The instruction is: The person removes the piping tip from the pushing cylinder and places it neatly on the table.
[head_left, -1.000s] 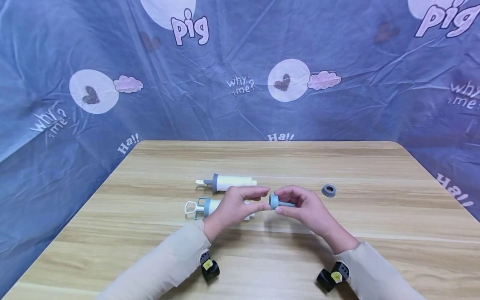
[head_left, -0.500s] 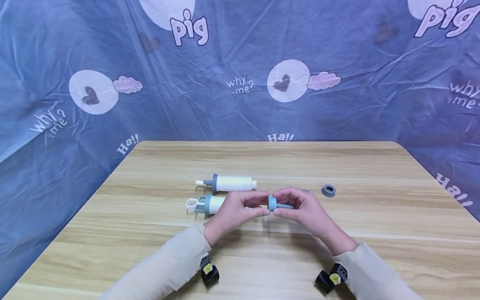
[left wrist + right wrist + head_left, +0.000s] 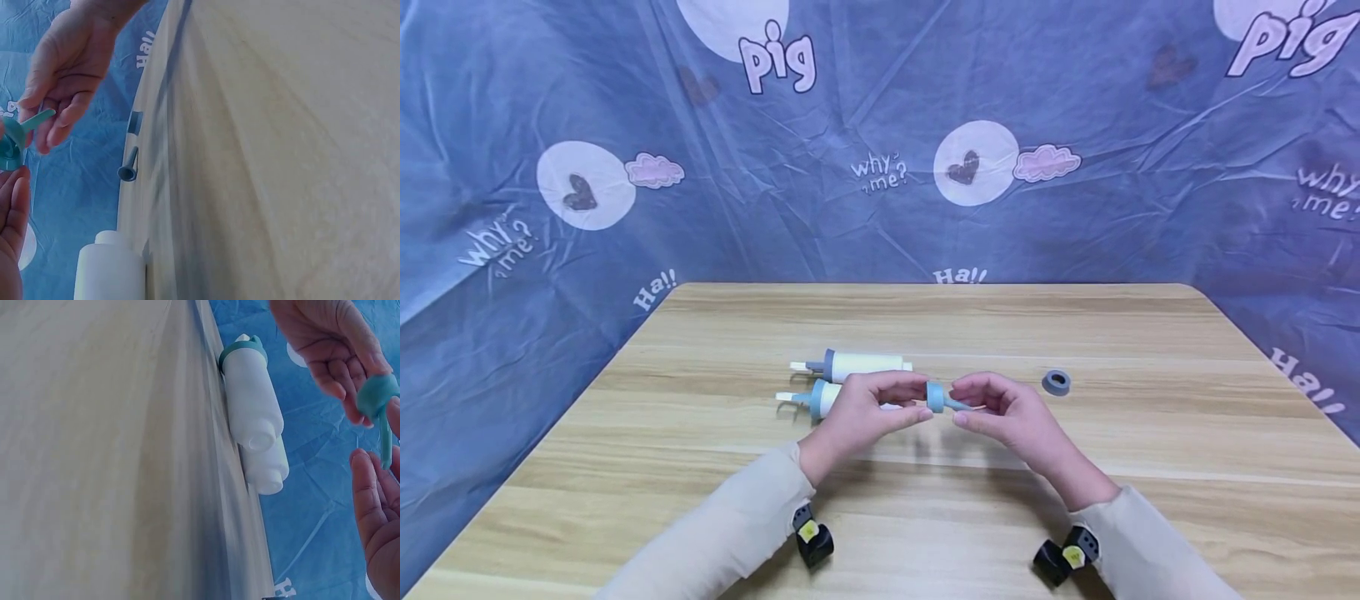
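Note:
A teal cap with a thin stem (image 3: 935, 397) is held above the table between thumb and fingers of my left hand (image 3: 861, 412). Its stem points right into the gap between the thumb and fingers of my right hand (image 3: 1018, 417). Those right fingers look spread and loose around the stem in the right wrist view. Behind my left hand lies a white, syringe-like cylinder with a teal collar (image 3: 817, 398), partly hidden. Beyond it lies a similar cylinder with a grey-blue collar (image 3: 868, 364).
A grey-blue ring (image 3: 1057, 382) lies right of my hands on the wooden table (image 3: 1135, 333). The left wrist view also shows a dark cap with a stem (image 3: 128, 172) on the table, hidden behind my right hand in the head view. A patterned blue cloth (image 3: 865, 233) hangs behind.
The teal cap has moved left from my right fingers into my left hand's hold, its stem tilting. The nearer cylinder has rolled slightly away, its loop handle now edge-on.

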### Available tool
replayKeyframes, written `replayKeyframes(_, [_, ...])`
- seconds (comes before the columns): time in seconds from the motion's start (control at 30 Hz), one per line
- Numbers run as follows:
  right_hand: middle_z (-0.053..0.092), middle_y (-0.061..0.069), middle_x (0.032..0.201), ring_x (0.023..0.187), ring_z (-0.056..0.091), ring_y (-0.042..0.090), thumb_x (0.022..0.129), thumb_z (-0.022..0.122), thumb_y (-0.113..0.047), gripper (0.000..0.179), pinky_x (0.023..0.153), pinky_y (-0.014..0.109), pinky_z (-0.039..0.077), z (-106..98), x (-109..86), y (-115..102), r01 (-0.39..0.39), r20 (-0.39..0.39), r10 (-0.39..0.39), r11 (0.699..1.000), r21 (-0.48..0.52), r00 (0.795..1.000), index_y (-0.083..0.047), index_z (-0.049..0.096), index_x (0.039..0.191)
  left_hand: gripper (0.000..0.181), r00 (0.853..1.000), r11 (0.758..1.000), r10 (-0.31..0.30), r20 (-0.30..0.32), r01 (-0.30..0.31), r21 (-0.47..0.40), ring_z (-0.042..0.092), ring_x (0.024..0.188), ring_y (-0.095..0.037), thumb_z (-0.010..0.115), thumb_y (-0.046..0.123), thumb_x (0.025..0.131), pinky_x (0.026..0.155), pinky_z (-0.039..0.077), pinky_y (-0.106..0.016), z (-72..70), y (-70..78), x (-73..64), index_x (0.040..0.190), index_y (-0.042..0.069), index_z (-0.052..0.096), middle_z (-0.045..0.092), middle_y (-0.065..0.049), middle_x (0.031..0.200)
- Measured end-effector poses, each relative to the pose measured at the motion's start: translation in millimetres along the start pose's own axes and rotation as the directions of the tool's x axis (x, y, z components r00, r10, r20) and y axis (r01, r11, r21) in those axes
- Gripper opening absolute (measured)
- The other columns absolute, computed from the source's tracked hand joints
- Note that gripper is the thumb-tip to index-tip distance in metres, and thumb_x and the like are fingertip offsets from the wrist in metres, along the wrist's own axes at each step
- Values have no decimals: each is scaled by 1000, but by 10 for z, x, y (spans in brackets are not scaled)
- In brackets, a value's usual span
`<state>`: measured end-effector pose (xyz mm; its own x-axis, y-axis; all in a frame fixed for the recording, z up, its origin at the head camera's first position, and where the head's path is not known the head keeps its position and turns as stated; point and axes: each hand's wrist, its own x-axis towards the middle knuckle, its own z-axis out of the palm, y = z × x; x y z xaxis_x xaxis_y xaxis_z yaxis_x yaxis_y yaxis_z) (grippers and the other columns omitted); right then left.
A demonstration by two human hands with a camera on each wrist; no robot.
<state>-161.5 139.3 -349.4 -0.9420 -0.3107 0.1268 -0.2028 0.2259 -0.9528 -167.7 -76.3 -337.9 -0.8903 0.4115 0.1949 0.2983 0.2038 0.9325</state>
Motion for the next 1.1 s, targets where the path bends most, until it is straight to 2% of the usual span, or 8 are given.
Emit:
replayKeyframes(0.13, [62, 15, 100, 84, 60, 12, 77, 71, -14, 40, 70, 24, 53, -16, -5, 27, -18, -13, 17, 1000, -18, 1000, 2, 58, 110, 38, 1000, 1000, -3, -18, 3, 3, 64, 95, -13, 72, 20, 77, 76, 54, -23, -31, -58, 10, 113, 14, 64, 68, -4, 105])
replayKeyframes(0.3, [62, 12, 93, 77, 60, 10, 77, 71, -15, 38, 66, 23, 52, -13, -20, 45, -26, -21, 25, 1000, -15, 999, 5, 59, 107, 39, 1000, 1000, 14, -24, -14, -5, 65, 95, -14, 72, 20, 77, 74, 54, -24, -44, -72, -9, 114, 11, 63, 68, -6, 106])
replayKeyframes(0.53, [64, 8, 85, 72, 59, 13, 80, 69, -20, 34, 66, 29, 52, 0, -33, 4, -46, -39, 45, 999, -21, 998, 2, 61, 104, 39, 999, 1000, 11, -41, -11, 6, 65, 94, -13, 73, 20, 76, 70, 55, -25, -58, -89, -36, 114, 13, 64, 68, -5, 105])
replayKeyframes(0.8, [63, -4, 77, 71, 58, 9, 82, 67, -18, 31, 64, 28, 51, -16, -35, -22, 6, -95, -8, 1000, -20, 995, 6, 62, 101, 40, 999, 1000, 6, -33, -6, 1, 65, 93, -13, 73, 21, 76, 71, 55, -25, -76, -106, -48, 114, 13, 63, 68, -6, 105])
replayKeyframes(1.1, [64, -4, 75, 70, 58, 9, 81, 67, -18, 30, 63, 28, 51, 15, -17, -31, 22, -88, -23, 1000, -8, 996, 5, 62, 99, 41, 1000, 1000, 25, -1, -25, 1, 65, 95, -20, 73, 20, 76, 75, 54, -24, -68, -102, -51, 114, 7, 63, 68, -6, 104])
